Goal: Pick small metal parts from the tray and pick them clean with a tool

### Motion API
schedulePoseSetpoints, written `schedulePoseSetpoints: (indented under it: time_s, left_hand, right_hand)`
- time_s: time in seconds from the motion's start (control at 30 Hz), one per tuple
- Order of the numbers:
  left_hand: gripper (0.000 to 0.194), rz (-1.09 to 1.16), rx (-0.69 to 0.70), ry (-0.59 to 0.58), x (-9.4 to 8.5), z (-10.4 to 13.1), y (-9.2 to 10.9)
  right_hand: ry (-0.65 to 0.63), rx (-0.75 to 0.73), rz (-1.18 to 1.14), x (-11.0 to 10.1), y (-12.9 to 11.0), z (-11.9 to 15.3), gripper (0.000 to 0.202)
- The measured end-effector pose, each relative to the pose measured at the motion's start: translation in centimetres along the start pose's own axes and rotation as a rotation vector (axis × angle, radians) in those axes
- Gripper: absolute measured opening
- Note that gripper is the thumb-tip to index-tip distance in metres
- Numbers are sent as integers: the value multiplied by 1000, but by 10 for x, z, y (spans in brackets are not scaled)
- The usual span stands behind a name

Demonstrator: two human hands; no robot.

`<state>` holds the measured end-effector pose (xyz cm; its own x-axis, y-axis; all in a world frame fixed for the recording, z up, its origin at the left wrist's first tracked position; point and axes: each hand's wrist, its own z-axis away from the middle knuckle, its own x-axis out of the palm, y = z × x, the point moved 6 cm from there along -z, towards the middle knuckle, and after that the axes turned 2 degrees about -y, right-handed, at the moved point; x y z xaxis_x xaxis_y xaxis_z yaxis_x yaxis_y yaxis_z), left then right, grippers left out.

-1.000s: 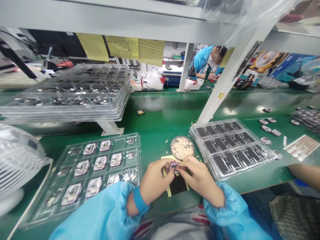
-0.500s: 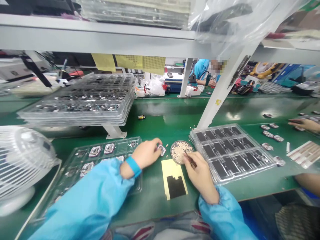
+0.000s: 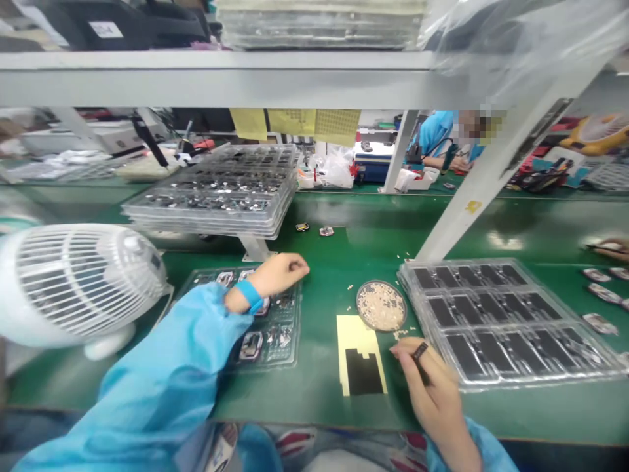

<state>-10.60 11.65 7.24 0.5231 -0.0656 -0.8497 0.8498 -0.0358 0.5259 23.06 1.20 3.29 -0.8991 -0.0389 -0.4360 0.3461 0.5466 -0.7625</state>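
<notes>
My left hand, with a blue band at the wrist, hovers over the back right corner of a clear tray of small framed parts. Its fingers are curled together and nothing shows in them. Beyond it, one small framed part lies on the green bench beside a black-and-yellow part. Dark tweezers are in my right hand, right of a yellow sheet bearing a black piece. A round dish of tiny pale pieces sits behind the sheet.
A white fan stands at left, near stacked clear trays on a raised support. Stacked trays of dark rectangles lie at right. A slanted white post rises behind them. Another person's hand shows at far right.
The framed part formerly in my left hand is gone from it, and one now lies at the back of the bench. My right hand has moved from the dish towards me. The view has shifted left.
</notes>
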Motion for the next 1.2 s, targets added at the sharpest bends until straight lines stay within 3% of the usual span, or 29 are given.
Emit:
schedulePoseSetpoints:
  time_s: [0.1, 0.2, 0.33, 0.53, 0.67, 0.9, 1.07, 1.2]
  left_hand:
    - [23, -31, -33, -51, 0, 46, -17]
    - [20, -135, -45, 4, -3, 72, -31]
    - [16, -268, -78, 115, -11, 90, -50]
    - [35, -343, -106, 30, -11, 103, -69]
    - [34, -344, -78, 2, -11, 103, -65]
    - [16, -328, -45, 49, -16, 101, -43]
    - [32, -309, -54, 5, -10, 98, -40]
    - [25, -30, 10, 83, -11, 89, -19]
  right_hand:
    - [7, -2, 13, 1, 0, -2, 16]
    - [57, 96, 39, 0, 6, 0, 23]
    - [122, 412, 41, -2, 23, 14, 44]
    - [120, 521, -82, 1, 30, 18, 52]
    - [57, 508, -232, 8, 38, 12, 39]
    - [20, 308, -394, 12, 31, -1, 15]
    - [-96, 290, -428, 22, 28, -2, 11]
    - [-162, 336, -399, 28, 31, -4, 14]
